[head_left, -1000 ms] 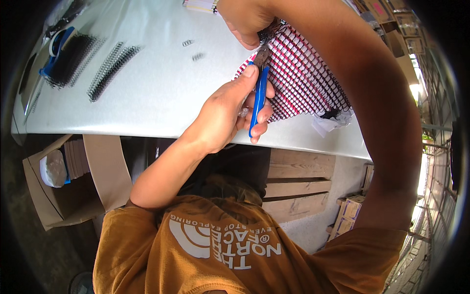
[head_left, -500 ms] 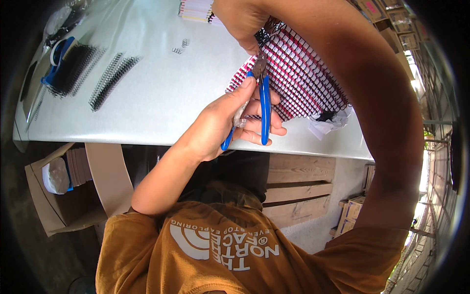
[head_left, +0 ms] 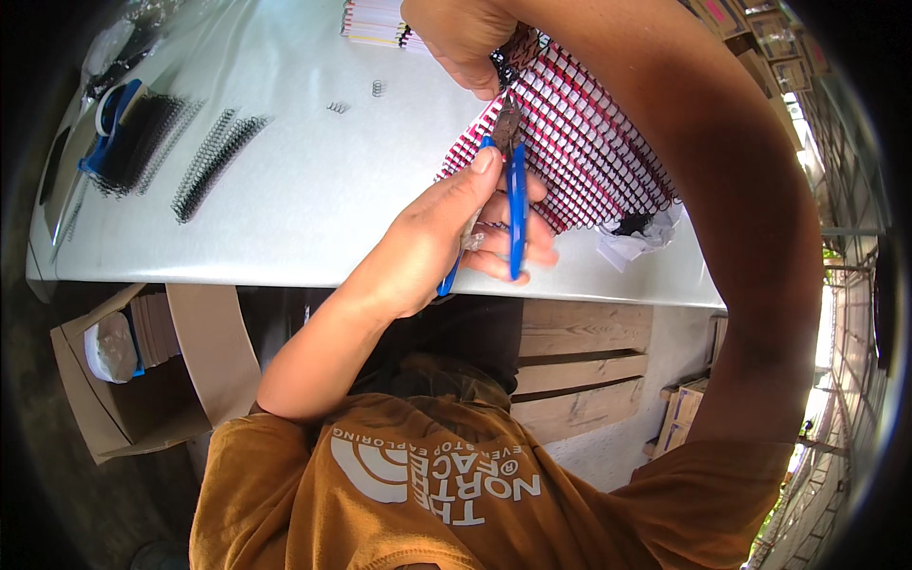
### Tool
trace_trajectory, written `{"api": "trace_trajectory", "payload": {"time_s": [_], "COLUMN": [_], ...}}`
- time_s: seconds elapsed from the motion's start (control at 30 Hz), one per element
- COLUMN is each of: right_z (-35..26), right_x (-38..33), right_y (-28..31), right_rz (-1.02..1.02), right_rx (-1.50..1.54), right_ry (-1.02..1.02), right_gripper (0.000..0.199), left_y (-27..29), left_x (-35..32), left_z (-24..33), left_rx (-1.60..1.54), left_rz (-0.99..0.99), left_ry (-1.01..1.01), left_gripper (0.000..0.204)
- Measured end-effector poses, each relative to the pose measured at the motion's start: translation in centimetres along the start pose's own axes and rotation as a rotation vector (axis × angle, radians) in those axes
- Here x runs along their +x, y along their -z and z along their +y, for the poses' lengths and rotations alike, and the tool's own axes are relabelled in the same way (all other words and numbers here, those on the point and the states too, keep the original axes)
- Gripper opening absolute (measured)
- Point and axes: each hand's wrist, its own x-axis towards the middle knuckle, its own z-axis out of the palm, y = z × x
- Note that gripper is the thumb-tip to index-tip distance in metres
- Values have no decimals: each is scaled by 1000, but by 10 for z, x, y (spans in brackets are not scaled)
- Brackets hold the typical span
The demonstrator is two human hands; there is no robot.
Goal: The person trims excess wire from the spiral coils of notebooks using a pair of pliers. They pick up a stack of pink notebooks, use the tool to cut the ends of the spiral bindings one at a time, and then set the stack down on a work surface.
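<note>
My left hand (head_left: 432,223) grips a pair of wire cutters with blue handles (head_left: 518,209). Their dark jaws point away from me, at the near side of my right fingertips. Bent over the far edge of a bundle, my right hand (head_left: 463,43) has its thumb and fingers closed on a black spiral coil (head_left: 503,68). The bundle is a fanned row of spiral-bound notebooks (head_left: 594,142) with white and red edges and black coils. My right wrist and forearm arch over its far side and hide part of it. The exact tips of the jaws are hard to make out.
Two cut bits of coil (head_left: 378,87) lie on the pale table (head_left: 313,209). Loose black coils (head_left: 214,161) and a blue tape dispenser (head_left: 109,123) are at left. More notebooks (head_left: 375,21) sit at the far edge. Crumpled paper (head_left: 641,237) touches the bundle. An open carton (head_left: 209,332) stands below.
The cutters have shifted slightly away from me, and their handles are a little closer together. The two coil bits on the table lie farther apart. My right hand keeps nearly the same place.
</note>
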Motion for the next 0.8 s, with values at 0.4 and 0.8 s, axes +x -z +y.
{"api": "trace_trajectory", "payload": {"time_s": [0.4, 0.8], "right_z": [6, 4], "right_x": [-4, -18], "right_y": [2, -2], "right_rz": [37, 39], "right_rx": [9, -42], "right_ry": [14, 5], "right_gripper": [32, 32], "left_y": [7, 1], "left_x": [2, 8], "left_z": [2, 7], "left_rx": [64, -170], "left_rz": [-120, -113], "left_ry": [-21, 30], "left_gripper": [59, 53]}}
